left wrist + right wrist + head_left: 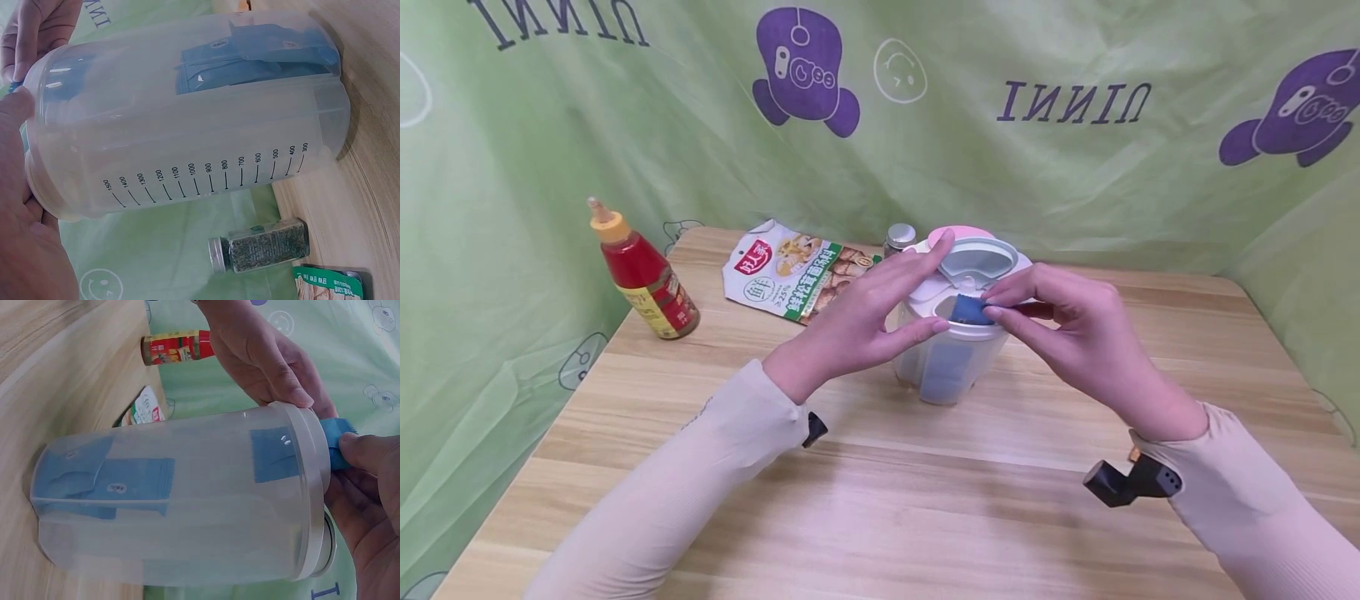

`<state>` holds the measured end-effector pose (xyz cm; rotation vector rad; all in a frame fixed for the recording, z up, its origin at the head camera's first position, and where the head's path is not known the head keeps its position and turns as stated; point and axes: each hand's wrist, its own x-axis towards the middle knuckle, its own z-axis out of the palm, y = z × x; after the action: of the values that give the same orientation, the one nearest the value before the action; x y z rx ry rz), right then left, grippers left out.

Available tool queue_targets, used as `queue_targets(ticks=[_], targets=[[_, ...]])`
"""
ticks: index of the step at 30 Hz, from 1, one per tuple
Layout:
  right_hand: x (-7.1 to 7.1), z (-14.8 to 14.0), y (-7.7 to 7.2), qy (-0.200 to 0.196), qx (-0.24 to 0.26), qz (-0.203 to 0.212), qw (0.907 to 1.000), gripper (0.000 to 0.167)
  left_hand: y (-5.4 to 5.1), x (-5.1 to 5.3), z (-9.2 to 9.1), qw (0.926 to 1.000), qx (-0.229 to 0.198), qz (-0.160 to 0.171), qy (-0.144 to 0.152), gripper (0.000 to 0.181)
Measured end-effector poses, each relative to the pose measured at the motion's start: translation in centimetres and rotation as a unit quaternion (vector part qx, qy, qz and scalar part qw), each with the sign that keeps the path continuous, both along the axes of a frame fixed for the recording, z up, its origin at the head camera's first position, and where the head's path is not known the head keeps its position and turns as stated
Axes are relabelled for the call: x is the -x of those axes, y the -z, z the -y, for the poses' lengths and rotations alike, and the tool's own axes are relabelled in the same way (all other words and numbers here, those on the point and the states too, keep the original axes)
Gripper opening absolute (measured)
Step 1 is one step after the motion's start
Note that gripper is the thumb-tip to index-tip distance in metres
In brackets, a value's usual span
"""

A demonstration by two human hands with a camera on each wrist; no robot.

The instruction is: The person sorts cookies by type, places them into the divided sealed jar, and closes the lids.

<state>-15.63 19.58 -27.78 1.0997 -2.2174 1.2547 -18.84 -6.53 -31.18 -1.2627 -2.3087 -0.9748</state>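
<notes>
A translucent container with a white rim stands upright, its grey flap lid raised. My right hand pinches a blue packet between thumb and fingers at the opening; in the right wrist view the packet sticks out of the top, its lower part inside. My left hand rests on the rim with fingers extended, also seen in the left wrist view as a hand beside the rim. More blue packets lie at the container's bottom.
A red sauce bottle with a yellow cap stands at the table's left. Behind the left hand lies a white and green food pouch. A spice jar with a silver lid is behind the container, near something pink. Green curtain surrounds the wooden table.
</notes>
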Motion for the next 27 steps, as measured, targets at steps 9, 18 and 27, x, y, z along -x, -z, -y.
queue_targets(ticks=[9, 18, 27], targets=[[-0.03, -0.2, 0.03, 0.007, -0.058, -0.016, 0.9982, 0.027, -0.14, -0.1, 0.08, 1.0, 0.0, -0.001, -0.001, 0.081], [0.27, -0.56, -0.02, -0.004, -0.124, -0.038, 0.9916, 0.025, -0.13, -0.07, 0.15, 1.0, -0.001, 0.004, -0.005, 0.08], [0.26, -0.63, 0.31, -0.033, -0.115, -0.07, 0.9904, 0.03, -0.02, 0.0, 0.01, 1.0, -0.003, 0.0, -0.005, 0.081]])
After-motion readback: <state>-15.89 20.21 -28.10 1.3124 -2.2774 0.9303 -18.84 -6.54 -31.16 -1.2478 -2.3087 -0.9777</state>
